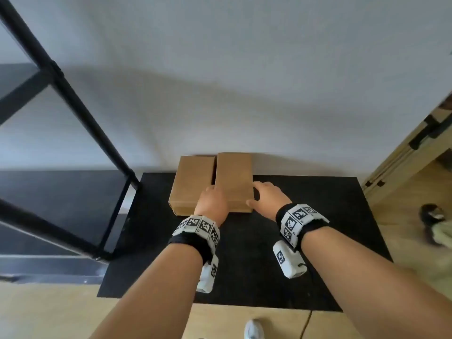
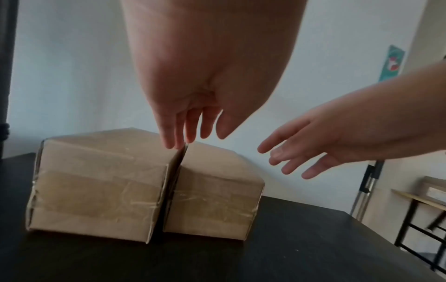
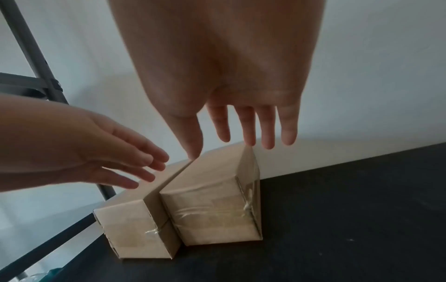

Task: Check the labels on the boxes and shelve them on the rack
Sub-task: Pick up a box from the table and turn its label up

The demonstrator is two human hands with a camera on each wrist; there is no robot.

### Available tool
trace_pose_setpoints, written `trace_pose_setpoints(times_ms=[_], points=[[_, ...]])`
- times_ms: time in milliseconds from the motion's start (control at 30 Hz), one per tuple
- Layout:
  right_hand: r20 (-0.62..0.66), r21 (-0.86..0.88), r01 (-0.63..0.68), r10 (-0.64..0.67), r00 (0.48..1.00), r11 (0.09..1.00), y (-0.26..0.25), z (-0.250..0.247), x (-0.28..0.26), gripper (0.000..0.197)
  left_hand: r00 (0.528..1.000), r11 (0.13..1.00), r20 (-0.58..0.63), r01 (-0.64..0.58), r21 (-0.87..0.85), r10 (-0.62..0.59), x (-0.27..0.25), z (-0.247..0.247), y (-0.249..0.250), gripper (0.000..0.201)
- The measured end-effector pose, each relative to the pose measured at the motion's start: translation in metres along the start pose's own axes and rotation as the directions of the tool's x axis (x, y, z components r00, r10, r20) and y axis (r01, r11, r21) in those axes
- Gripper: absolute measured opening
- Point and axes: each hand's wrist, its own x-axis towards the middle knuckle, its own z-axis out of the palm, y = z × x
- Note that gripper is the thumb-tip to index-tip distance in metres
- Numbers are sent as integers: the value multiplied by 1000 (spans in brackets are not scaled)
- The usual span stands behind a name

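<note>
Two taped brown cardboard boxes stand side by side on a black table (image 1: 305,241) against the wall. The left box (image 1: 192,182) is lower, the right box (image 1: 234,177) taller. My left hand (image 1: 212,200) hovers with straight fingers (image 2: 169,141) over the seam between the boxes, near their front. My right hand (image 1: 265,196) reaches with spread fingers (image 3: 267,141) at the right box's right side, thumb near its front corner. Neither hand grips anything. No label shows on the visible faces.
A black metal rack (image 1: 80,111) with dark shelves (image 1: 61,204) stands at the left, close to the table's corner. A white wall lies behind. Wooden furniture (image 1: 415,155) is at the right, and a light floor (image 1: 49,314) lies below.
</note>
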Motion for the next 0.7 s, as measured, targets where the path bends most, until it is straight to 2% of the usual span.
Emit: trace_pose_setpoints(times_ms=[33,167,233,367,533,633,700], points=[[25,19,-6,6,1000,1000,1,1,4,65,999,1000,37,13,12,-14,3,0,3,39],[86,75,-13,6,996,997,2,8,17,63,998,994,-1,57,-89,-57,14,7,4,38],[87,92,-19,11,996,996,2,9,19,61,995,989,23,94,-116,-92,17,10,4,38],[48,145,-55,49,998,988,10,11,16,61,991,964,43,134,-231,-127,21,12,6,40],[-47,185,-126,137,989,975,22,16,8,56,980,893,96,201,-403,-177,14,28,6,38],[-71,170,-167,181,981,971,26,21,2,54,963,850,144,267,-455,-226,5,38,8,46],[-79,162,-178,193,978,971,29,24,-2,54,965,822,125,263,-505,-232,0,43,7,47]])
